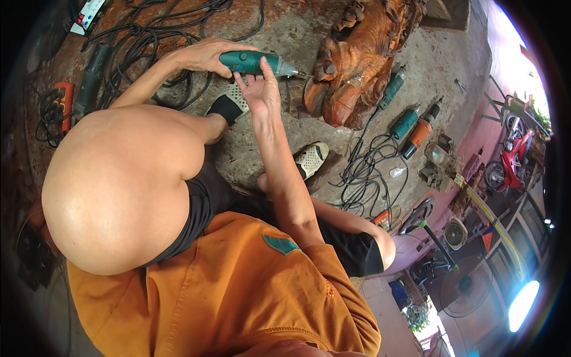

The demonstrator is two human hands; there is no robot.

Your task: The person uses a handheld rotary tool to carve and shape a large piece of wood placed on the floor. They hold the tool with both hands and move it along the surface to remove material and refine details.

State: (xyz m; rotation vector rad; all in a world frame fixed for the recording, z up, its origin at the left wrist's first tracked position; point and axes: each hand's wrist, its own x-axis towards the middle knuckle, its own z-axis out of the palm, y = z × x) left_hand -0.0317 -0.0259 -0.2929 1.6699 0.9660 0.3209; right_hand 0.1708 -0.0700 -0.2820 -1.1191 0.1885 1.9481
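A teal die grinder (253, 62) lies across both my hands, its silver nose and thin bit pointing right. My left hand (205, 56) grips the rear of its body from above. Around the front part curl the fingers and thumb of my right hand (260, 92), palm up. Just past the bit lies a carved, reddish-brown wooden piece (351, 71) on the floor, with folds and knobby relief. The bit's tip is close to its left edge; I cannot tell whether they touch.
On the floor right of the carving lie two more teal grinders (405, 123) and an orange one (420, 135), with tangled black cables (363, 178). More cable coils (146, 44), a dark green tool (93, 74) and a power strip (88, 16) are at left. My sandalled foot (312, 159) is below the carving.
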